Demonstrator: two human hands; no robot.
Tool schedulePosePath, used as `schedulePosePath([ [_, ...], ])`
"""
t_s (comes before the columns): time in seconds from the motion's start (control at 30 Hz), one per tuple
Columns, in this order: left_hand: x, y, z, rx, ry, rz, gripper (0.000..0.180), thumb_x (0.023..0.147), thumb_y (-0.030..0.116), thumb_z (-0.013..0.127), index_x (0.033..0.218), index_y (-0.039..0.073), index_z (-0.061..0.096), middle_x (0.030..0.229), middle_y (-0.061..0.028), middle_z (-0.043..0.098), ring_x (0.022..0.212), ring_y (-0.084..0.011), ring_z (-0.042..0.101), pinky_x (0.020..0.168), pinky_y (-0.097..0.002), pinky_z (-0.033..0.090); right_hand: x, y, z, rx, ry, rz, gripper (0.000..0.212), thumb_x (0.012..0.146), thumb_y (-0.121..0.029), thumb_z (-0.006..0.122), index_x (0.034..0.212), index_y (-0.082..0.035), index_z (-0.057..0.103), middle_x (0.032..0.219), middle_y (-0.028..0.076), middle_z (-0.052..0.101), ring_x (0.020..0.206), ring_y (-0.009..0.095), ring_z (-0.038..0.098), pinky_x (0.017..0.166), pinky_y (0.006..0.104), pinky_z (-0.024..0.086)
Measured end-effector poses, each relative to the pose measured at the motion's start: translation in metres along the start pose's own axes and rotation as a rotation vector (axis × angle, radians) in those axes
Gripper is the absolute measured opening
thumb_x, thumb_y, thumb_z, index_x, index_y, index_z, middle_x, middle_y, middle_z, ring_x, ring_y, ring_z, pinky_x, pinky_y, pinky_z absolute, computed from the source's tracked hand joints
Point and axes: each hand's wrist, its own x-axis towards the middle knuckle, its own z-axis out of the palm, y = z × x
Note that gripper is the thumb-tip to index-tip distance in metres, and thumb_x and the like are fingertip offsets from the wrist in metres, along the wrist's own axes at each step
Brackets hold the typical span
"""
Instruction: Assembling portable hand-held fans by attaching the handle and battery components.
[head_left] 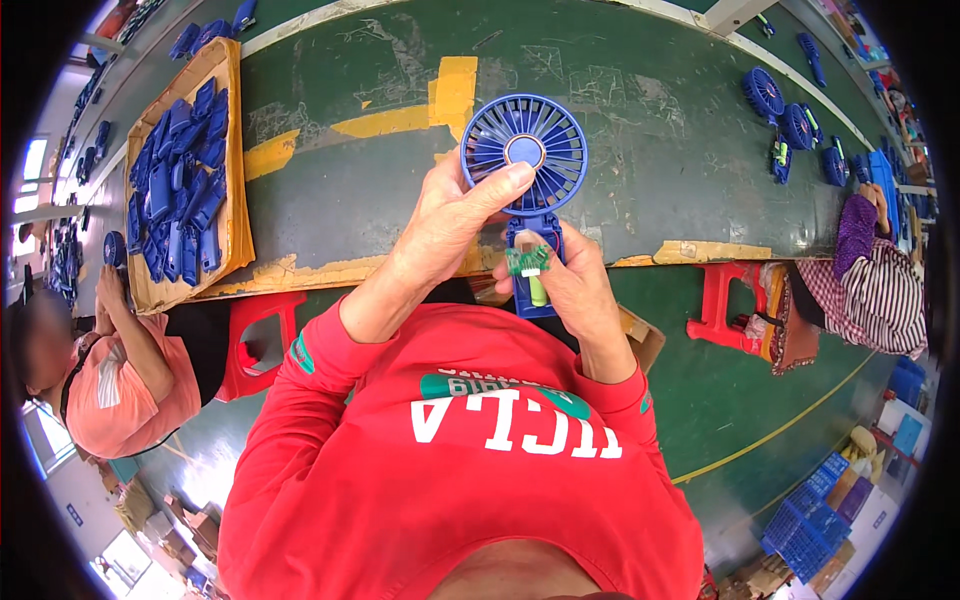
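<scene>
A blue handheld fan [565, 165] with a round grille is held upright over the near edge of the green workbench. My left hand [450, 215] grips the fan head, its thumb pressed on the hub and its fingers behind the grille. Lower down, my right hand [580, 285] is closed around the fan's open handle [532, 300]. A small green circuit board [528, 262] with a white connector sits at my right thumb, in front of the handle. Below it a yellow-green cylinder, seemingly a battery [538, 291], shows inside the handle. My right fingertips are partly hidden.
A cardboard tray [240, 180] full of blue plastic handle parts [175, 190] stands at the left. Several blue fans [797, 127] lie at the far right. Co-workers sit at the left [135, 380] and right [880, 275]. Red stools [262, 325] stand beside the bench [650, 180].
</scene>
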Motion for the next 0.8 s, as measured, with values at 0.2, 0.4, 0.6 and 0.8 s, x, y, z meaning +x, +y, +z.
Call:
schedulePosePath([
  [0.2,0.003,0.0,-0.006,0.049,-0.026,-0.022,0.05,0.08,0.026,0.069,0.117,-0.002,0.048,0.1,-0.0095,0.059,0.088,-0.0148,0.058,0.075,-0.0304,0.05,0.0,-0.007,0.008,-0.144,0.11,-0.021,0.029,0.092,-0.029,0.052,0.099,-0.001,0.056,0.07,0.009,0.063,0.059,0.015,0.063,0.054,0.0253,0.052],
  [0.4,-0.003,-0.004,-0.015,1.147,0.037,0.797,0.039,0.076,0.014,0.07,0.108,-0.002,0.056,0.096,-0.0168,0.061,0.085,-0.0268,0.061,0.072,-0.0314,0.049,0.022,0.007,-0.014,-0.025,0.245,0.155,0.032,0.092,-0.033,0.051,0.09,-0.002,0.056,0.067,0.007,0.062,0.055,0.013,0.061,0.05,0.0243,0.051],
  [0.6,-0.011,-0.019,-0.008,0.935,-0.128,0.333,0.027,0.076,0.003,0.067,0.101,-0.003,0.059,0.081,-0.0125,0.061,0.075,-0.0198,0.063,0.066,-0.0299,0.05,0.028,0.012,-0.022,-0.012,0.179,0.15,0.033,0.095,-0.033,0.046,0.098,-0.001,0.057,0.08,0.005,0.062,0.061,0.01,0.062,0.052,0.0218,0.052],
  [0.8,0.002,-0.03,-0.016,0.965,-0.097,0.503,0.023,0.08,0.0,0.063,0.101,-0.003,0.057,0.085,-0.0128,0.06,0.071,-0.0211,0.062,0.064,-0.0298,0.049,0.029,0.017,-0.024,0.004,0.156,0.168,0.032,0.095,-0.03,0.045,0.103,0.0,0.052,0.083,0.007,0.062,0.064,0.012,0.063,0.054,0.0222,0.053],
])
